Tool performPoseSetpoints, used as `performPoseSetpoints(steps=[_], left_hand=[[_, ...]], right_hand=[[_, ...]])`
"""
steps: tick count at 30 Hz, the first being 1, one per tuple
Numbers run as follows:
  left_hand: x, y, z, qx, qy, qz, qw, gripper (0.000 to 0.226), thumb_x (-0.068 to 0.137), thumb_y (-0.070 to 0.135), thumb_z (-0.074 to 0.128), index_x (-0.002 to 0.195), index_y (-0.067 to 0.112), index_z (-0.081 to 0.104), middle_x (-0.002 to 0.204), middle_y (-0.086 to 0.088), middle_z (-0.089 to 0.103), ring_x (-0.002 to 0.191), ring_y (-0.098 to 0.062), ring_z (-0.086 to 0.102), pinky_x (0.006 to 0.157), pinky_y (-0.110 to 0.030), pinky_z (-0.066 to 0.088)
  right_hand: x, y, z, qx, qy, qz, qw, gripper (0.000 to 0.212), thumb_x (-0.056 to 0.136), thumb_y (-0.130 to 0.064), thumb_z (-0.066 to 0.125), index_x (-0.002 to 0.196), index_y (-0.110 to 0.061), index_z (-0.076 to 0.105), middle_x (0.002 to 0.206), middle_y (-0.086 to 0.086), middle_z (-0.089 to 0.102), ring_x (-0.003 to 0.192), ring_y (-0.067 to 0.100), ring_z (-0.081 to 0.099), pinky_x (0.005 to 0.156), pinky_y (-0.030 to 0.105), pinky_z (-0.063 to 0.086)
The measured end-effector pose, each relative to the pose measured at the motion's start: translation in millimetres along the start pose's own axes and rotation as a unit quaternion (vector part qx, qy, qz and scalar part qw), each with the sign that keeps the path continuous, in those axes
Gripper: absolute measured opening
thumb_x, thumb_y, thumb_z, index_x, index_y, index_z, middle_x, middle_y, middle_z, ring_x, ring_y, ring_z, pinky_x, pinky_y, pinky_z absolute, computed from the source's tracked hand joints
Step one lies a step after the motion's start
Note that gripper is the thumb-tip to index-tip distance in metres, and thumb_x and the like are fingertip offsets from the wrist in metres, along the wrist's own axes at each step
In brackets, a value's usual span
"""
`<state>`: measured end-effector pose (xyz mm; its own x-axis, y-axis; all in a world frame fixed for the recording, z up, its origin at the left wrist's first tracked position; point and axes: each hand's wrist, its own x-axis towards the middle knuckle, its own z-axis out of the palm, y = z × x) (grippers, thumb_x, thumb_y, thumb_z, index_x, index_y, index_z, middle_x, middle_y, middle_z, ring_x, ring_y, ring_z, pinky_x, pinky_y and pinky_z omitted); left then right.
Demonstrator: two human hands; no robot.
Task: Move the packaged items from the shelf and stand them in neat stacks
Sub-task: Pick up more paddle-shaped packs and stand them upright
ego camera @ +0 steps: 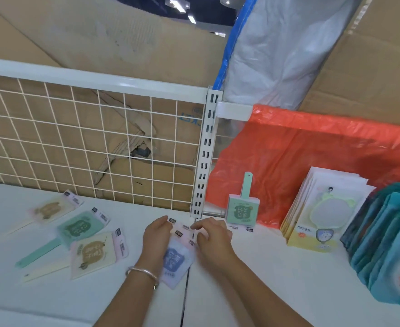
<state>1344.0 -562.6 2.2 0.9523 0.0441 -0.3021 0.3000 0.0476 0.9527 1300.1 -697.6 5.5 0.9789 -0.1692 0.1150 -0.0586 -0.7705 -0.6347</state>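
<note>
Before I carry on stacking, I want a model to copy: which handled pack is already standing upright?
The green pack leaning against the orange plastic sheet, right of the slotted post. Its handle points up; the others lie flat on the shelf.

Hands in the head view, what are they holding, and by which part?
Both the left hand and right hand pinch the blue packaged item at its top edge, by the label strip.

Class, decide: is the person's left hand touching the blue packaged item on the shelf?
Touching. The head view shows the left hand with its fingers on the top edge of the blue packaged item, the palm overlapping its left side.
</note>
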Motion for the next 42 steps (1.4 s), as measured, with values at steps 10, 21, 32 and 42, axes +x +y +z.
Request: performPoseSetpoints(steps=[10, 21, 32, 42], left_hand=[[-16.5, 7.0, -53.9, -0.015, 0.099, -0.01, 0.995, 0.038, 0.089, 0.005, 0.048, 0.125, 0.007, 0.058, 0.129, -0.01, 0.056, 0.124, -0.029, 0.048, 0.108, -0.043, 0.036], [-19.5, 0.8, -62.1, 0.071, 0.045, 0.047, 0.995, 0.023, 0.089, 0.003, 0.046, 0.096, 0.018, 0.062, 0.082, 0.0, 0.051, 0.082, -0.019, 0.046, 0.074, -0.03, 0.037], [-9.1, -14.3, -82.9, 0.503, 0.029, 0.037, 0.863, 0.026, 0.071, 0.036, 0.053, 0.053, 0.019, 0.045, 0.058, 0.004, 0.054, 0.068, -0.021, 0.058, 0.058, -0.024, 0.039], [-21.2, -6.8, -54.4, 0.62, -0.043, 0.045, 0.782, 0.02, 0.073, 0.035, 0.057, 0.082, 0.03, 0.04, 0.082, 0.008, 0.052, 0.098, -0.019, 0.057, 0.077, -0.027, 0.04]], right_hand=[[-26.9, -57.4, 41.5, -0.294, -0.248, -0.378, 0.842, 0.047, 0.09, -0.003, 0.051, 0.131, -0.026, 0.054, 0.135, -0.001, 0.052, 0.105, 0.028, 0.035, 0.076, 0.038, 0.018], [-28.9, -54.2, 44.0, -0.353, -0.227, -0.367, 0.83, 0.035, 0.088, 0.003, 0.048, 0.122, -0.008, 0.047, 0.122, 0.015, 0.05, 0.111, 0.031, 0.038, 0.079, 0.039, 0.021], [12.4, -48.5, -13.1, -0.284, -0.029, -0.298, 0.911, 0.021, 0.059, -0.031, 0.082, 0.064, -0.021, 0.064, 0.067, -0.002, 0.061, 0.071, 0.022, 0.056, 0.063, 0.031, 0.033], [21.1, -30.3, -60.9, -0.031, 0.053, -0.087, 0.994, 0.017, 0.093, -0.031, 0.054, 0.084, -0.022, 0.065, 0.087, -0.003, 0.059, 0.089, 0.016, 0.039, 0.072, 0.032, 0.016]])
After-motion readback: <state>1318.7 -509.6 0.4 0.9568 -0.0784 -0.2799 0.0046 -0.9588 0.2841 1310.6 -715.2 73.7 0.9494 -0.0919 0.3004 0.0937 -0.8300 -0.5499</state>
